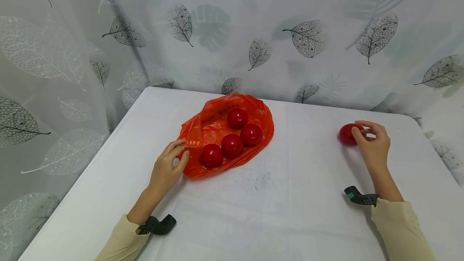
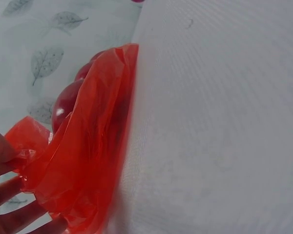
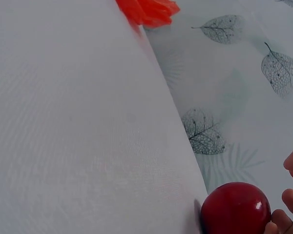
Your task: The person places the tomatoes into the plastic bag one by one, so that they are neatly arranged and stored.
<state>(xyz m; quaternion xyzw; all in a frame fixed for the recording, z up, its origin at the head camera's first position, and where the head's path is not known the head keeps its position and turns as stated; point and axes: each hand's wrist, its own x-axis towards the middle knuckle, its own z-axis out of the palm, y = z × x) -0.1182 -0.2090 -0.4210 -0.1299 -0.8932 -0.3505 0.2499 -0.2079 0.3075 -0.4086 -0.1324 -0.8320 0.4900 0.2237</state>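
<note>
An orange-red plastic bag (image 1: 197, 134) with printed lettering lies spread on the white table, its mouth toward my left hand (image 1: 166, 166). The left hand holds the edge of the bag, with a fold between thumb and fingers (image 2: 2, 151) in the left wrist view. Several glossy red balls (image 1: 232, 146) rest on the plastic. Far to the right, another glossy red ball (image 3: 236, 209) sits on the table. My right hand (image 1: 375, 144) is beside it, with spread, bent fingers (image 3: 292, 201) right at its side and the thumb overlapping its edge.
The white table (image 1: 282, 196) has a back edge against a grey leaf-patterned curtain (image 1: 272, 23), which also runs along its left side. A wide stretch of tabletop separates the bag from the ball at right. Each wrist wears a dark camera mount (image 1: 159, 225).
</note>
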